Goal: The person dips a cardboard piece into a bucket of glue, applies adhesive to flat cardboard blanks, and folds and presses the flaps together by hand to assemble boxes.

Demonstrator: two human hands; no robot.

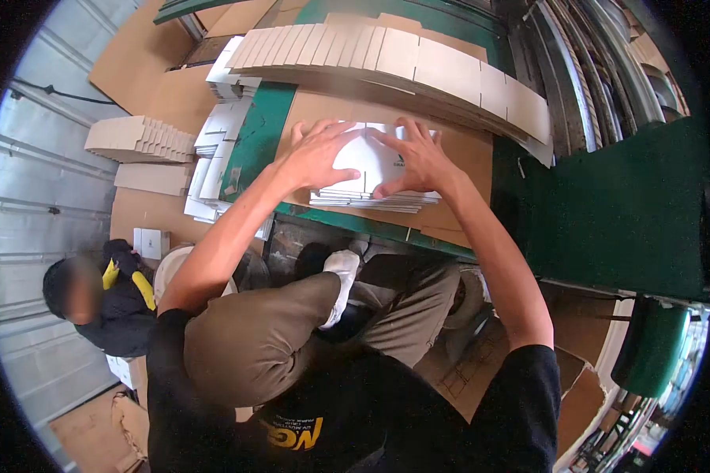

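Both hands, left (317, 154) and right (418, 158), spread flat on white flat-carton stack (371, 197).

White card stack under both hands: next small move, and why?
Probably press inward with both hands to square the white card stack. The left hand and right hand rest flat on top, and the lower sheets fan out unevenly at the front edge over the brown cardboard sheet.
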